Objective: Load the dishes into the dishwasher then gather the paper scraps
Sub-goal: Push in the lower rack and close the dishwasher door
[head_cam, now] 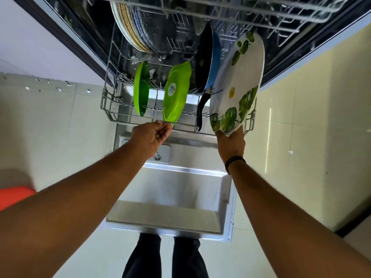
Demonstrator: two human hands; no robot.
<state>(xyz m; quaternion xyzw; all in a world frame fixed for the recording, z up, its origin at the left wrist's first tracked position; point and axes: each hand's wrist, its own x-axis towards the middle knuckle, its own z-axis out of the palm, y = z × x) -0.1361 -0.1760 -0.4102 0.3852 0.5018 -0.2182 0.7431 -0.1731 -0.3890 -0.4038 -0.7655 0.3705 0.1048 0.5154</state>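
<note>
Plate (239,81) is gripped at its rim by right hand (230,144); left hand (152,135) pinches green plate (176,93). Upright seating beside pan (206,61) is advised.

Both arms are extended forward, elbows nearly straight. Left hand (152,135) is held palm-side inward, fingers curled, with thumb and fingertips pinched together at the front. Right hand (230,144) is seen from the back, fingers wrapped up and out of view, thumb side to the left. A dark band is worn on the right wrist.
</note>
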